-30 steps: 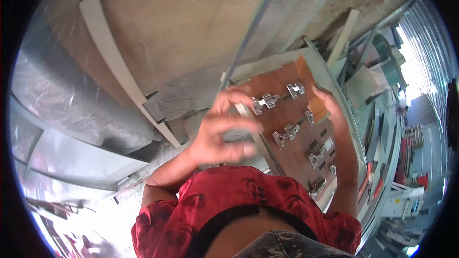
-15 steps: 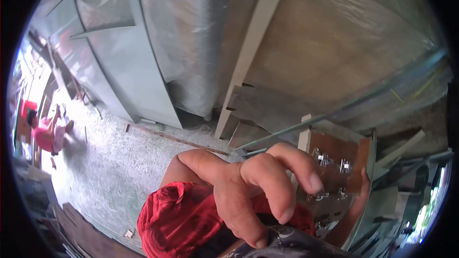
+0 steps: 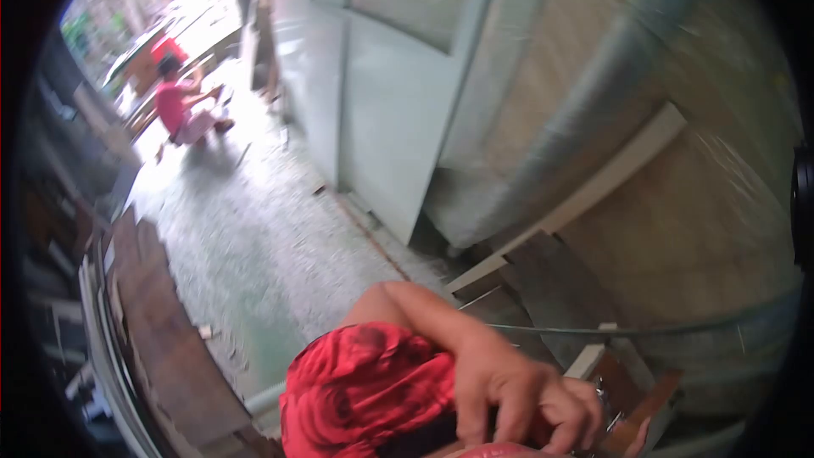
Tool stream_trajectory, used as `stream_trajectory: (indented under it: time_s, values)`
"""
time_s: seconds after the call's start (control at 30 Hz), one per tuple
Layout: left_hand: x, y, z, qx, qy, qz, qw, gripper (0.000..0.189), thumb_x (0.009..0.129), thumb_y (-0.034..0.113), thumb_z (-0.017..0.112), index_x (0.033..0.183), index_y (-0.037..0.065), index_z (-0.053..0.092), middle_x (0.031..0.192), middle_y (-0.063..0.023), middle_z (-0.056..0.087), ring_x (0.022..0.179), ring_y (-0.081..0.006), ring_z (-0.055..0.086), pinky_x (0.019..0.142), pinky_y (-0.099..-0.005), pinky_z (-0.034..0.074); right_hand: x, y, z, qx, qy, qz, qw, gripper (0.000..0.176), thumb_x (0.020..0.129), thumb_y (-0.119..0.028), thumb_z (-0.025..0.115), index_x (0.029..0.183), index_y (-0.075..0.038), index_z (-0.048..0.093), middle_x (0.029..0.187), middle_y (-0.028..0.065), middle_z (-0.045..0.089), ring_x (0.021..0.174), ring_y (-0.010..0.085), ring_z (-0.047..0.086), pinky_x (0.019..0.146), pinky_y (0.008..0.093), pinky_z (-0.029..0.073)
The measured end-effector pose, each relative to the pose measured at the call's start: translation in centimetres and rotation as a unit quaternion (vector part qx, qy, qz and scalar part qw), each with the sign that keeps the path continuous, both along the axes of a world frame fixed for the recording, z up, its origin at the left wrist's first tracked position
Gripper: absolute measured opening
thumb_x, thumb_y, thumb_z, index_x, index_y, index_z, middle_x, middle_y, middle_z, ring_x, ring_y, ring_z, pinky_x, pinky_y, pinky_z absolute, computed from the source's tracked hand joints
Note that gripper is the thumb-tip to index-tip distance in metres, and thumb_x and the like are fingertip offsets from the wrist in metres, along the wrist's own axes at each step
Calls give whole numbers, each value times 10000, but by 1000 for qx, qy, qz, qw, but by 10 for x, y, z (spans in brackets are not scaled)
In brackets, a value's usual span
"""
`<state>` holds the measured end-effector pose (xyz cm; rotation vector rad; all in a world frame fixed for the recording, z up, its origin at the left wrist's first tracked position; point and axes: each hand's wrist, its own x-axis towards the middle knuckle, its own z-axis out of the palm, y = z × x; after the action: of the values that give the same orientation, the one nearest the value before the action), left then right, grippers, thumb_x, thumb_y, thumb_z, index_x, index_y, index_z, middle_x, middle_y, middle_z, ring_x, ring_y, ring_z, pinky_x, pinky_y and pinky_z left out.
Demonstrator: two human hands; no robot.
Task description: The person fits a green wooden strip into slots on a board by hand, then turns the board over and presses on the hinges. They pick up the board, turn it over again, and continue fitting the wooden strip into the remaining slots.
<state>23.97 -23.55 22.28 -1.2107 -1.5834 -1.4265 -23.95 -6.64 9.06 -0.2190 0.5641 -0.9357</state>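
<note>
My left hand (image 3: 521, 399) hangs low in the head view, in front of my red sleeve (image 3: 365, 390). Its fingers are curled and apart, and nothing is in them. Just right of its fingertips lies a brown board (image 3: 649, 407) with a metal hinge (image 3: 604, 390) on it, mostly cut off by the frame edge. Only a pink sliver of my right hand (image 3: 634, 439) shows at the board's lower edge; its grip is hidden.
Another person in red (image 3: 181, 108) crouches far off on the concrete floor (image 3: 271, 246). A grey-green panel (image 3: 398, 110), a plastic-wrapped roll (image 3: 577, 127), a white strip (image 3: 585, 199) and plywood (image 3: 721, 229) lean ahead. Dark boards (image 3: 161, 331) lie at left.
The view has swung left and away from the hinge board, which slid to the bottom right corner. My left hand dropped lower in the frame, and the distant person now shows at upper left.
</note>
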Motion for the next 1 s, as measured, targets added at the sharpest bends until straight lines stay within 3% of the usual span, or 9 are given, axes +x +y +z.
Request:
stream_trajectory:
  time_s: [0.03,0.07,0.1,0.3,0.37,0.43,0.53,0.73,1.0]
  values:
    - [0,-3,0,25,8,-76,997,200,852,284,700,941,106,713,1125,-149,560,1177,-386,413,965,-550,288,6,-20,-2,10,2,21,1000,475,920,-532,497,970,-77,623,786,39,611,694,159,593,631,345,524]
    - [0,-5,-3,6,36,-45,998,193,817,306,720,834,114,732,1128,-113,561,1174,-323,424,977,-451,346,12,-33,-2,19,5,33,999,475,920,-533,497,969,-78,623,785,39,611,694,159,593,631,345,524]
    - [3,-9,-9,12,38,-36,999,193,817,306,720,834,114,732,1128,-113,561,1174,-323,424,977,-451,346,16,-39,-1,26,12,37,999,475,920,-533,497,968,-78,623,785,39,611,693,158,592,630,345,523]
    - [13,-46,-125,192,-318,203,906,323,748,260,765,1002,72,703,1180,-118,551,1162,-287,478,982,-395,374,37,-65,6,45,50,26,997,476,919,-536,498,965,-78,623,782,37,610,690,158,591,627,343,522]
    - [31,-49,-201,105,-494,318,802,359,743,259,755,1047,78,690,1184,-138,575,1172,-284,483,986,-384,379,46,-72,6,46,59,17,997,477,919,-536,498,963,-79,624,782,36,610,689,158,591,626,343,522]
    - [67,-44,-262,-55,-638,327,694,395,739,313,733,1088,136,681,1216,-162,595,1204,-287,482,974,-430,398,53,-75,7,49,70,5,996,477,918,-537,498,962,-79,624,781,35,610,687,158,590,625,342,521]
    - [119,-10,-246,-193,-757,382,493,634,645,463,771,1181,152,633,1210,-130,602,1142,-337,541,965,-426,415,61,-77,10,58,89,-13,994,478,918,-538,498,960,-79,624,779,35,610,686,158,590,623,341,520]
    - [144,-8,-198,-65,-708,288,642,810,628,409,792,1337,174,477,1316,-187,468,1247,-385,411,1038,-470,349,82,-82,11,57,116,-54,990,479,917,-541,499,956,-80,624,777,33,609,682,157,589,620,340,519]
    - [129,-13,-165,-195,-656,286,670,983,531,286,831,1396,172,378,1346,-189,428,1296,-398,346,1069,-493,326,102,-85,14,36,143,-120,982,481,915,-544,499,951,-81,625,774,30,608,678,157,587,615,337,517]
